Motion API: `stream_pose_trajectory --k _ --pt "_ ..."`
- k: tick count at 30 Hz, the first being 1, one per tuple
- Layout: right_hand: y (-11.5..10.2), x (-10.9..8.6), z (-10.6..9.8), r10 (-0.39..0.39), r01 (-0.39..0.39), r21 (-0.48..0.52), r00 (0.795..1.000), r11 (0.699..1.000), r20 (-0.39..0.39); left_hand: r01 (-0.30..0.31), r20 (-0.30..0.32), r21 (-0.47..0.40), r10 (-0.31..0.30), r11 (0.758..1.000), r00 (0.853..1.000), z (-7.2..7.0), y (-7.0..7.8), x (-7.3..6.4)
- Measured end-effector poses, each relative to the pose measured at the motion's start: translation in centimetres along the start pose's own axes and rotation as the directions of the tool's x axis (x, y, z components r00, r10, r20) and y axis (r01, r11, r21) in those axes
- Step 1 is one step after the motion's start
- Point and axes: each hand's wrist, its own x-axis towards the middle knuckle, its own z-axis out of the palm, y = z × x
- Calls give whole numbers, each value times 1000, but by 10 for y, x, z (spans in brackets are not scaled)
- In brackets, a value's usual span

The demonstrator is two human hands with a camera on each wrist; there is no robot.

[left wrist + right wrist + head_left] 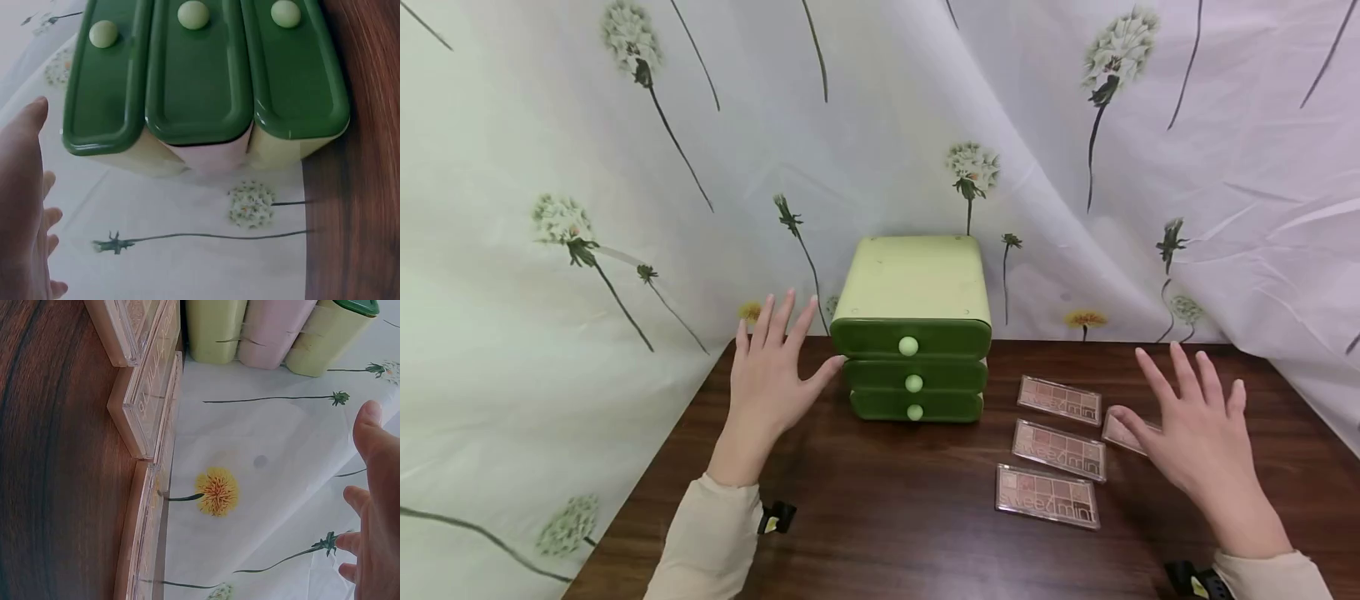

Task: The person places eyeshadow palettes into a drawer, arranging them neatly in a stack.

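A small three-drawer cabinet (917, 279) with a pale green top and dark green drawer fronts stands at the back of the table, its drawers closed. Each front has a round light green knob (908, 346). My left hand (771, 375), fingers spread, is raised just left of the cabinet and holds nothing. On the right, my right hand (1202, 433) hovers with spread fingers, also holding nothing. Several eyeshadow palettes (1047, 497) with clear lids lie between the cabinet and that hand. One palette (1131, 433) is partly hidden behind the right thumb.
The dark wooden table (880, 500) meets a white curtain (895, 125) printed with dandelions, which hangs right behind the cabinet and along the left side. Both wrists wear dark straps with small cameras (778, 517).
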Motion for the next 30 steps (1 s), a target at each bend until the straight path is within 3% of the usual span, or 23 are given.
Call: stream_pose_trajectory --k 8,14,17,21,23,25,30 --pt "-1 -3 7 -8 8 29 1000 1000 -6 -58 41 -27 59 998 997 3 -11 16" --pt "-1 -1 9 -5 5 21 1000 1000 -3 -129 29 -123 134 984 991 8 -18 27" --pt "-2 0 8 -1 1 25 1000 1000 -6 -118 56 -186 130 975 990 10 -19 31" --pt "-6 0 8 -9 8 45 1000 999 4 -53 129 -313 98 948 987 12 -22 37" --pt "-8 0 9 -15 15 59 1000 998 10 -16 166 -397 88 918 982 12 -24 41" --pt "-11 0 11 -20 19 67 1000 998 9 14 195 -498 96 867 976 14 -27 44" --pt "-17 0 14 -45 46 67 999 997 -17 68 227 -735 151 675 962 19 -33 51"
